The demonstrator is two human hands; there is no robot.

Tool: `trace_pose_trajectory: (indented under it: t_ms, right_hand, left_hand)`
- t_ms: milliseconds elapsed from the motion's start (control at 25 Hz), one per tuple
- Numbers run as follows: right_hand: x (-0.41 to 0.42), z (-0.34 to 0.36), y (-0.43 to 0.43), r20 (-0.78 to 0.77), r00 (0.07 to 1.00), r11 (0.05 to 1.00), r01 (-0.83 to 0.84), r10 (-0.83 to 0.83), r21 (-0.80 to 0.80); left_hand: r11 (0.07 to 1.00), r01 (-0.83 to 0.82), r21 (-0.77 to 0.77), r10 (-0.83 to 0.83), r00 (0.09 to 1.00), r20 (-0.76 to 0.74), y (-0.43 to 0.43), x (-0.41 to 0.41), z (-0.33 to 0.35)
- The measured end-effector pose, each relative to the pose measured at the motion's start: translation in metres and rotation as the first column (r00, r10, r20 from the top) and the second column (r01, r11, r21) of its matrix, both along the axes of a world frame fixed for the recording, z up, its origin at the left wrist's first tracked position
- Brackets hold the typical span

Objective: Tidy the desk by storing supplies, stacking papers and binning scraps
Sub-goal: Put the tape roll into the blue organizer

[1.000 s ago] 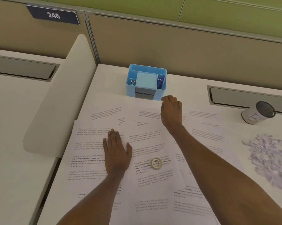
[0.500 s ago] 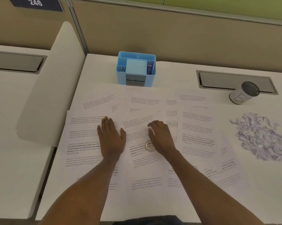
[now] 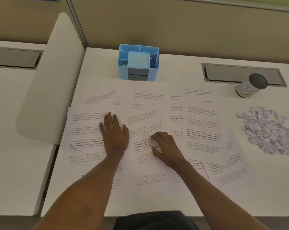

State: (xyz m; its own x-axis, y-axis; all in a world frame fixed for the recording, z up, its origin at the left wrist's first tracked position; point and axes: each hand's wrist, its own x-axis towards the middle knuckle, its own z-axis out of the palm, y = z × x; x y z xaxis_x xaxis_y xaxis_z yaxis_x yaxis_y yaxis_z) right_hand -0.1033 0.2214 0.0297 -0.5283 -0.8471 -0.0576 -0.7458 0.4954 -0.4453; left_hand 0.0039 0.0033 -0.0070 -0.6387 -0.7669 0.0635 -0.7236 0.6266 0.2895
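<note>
Several printed paper sheets (image 3: 203, 130) lie spread and overlapping across the white desk (image 3: 265, 188). My left hand (image 3: 114, 133) rests flat on the sheets, fingers apart. My right hand (image 3: 167, 147) curls around a small roll of clear tape (image 3: 153, 142) that sits on the papers, with fingers and thumb touching its sides. A blue desk organiser (image 3: 138, 63) stands at the back, with a blue note pad and small supplies inside. A pile of shredded paper scraps (image 3: 267, 130) lies at the right. A small cylindrical bin (image 3: 251, 86) stands tilted behind the scraps.
A grey cable hatch (image 3: 240, 75) is set into the desk at the back right, another (image 3: 14, 58) into the neighbouring desk at the left. A white rounded divider panel (image 3: 47, 90) runs along the left edge. Partition walls close the back.
My right hand drew back from beside the blue organiser to the tape roll and closed around it. My left hand stayed flat on the papers. The view tilted downward.
</note>
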Motion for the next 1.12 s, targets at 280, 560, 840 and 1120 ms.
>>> trace_pose_trajectory:
  t_ms: [280,560,840,1120]
  right_hand:
    - [-0.044,0.030,-0.064,-0.073,0.995,0.993,0.060,-0.068,-0.100]
    - [-0.117,0.068,-0.175,-0.087,0.974,0.947,0.182,-0.211,-0.265]
    - [-0.175,0.079,-0.243,-0.097,0.949,0.916,0.258,-0.300,-0.307]
    - [-0.205,0.072,-0.274,-0.006,0.930,0.893,0.351,-0.367,-0.281]
  left_hand:
    - [1.000,0.002,0.015,-0.001,1.000,-0.010,0.000,-0.001,0.001]
    - [0.999,-0.004,0.034,0.004,1.000,0.002,0.000,-0.002,0.001]
    - [0.999,0.001,0.047,-0.002,1.000,0.018,0.000,-0.002,0.000]
    - [0.998,0.005,0.058,-0.008,0.999,0.048,-0.001,-0.002,-0.001]
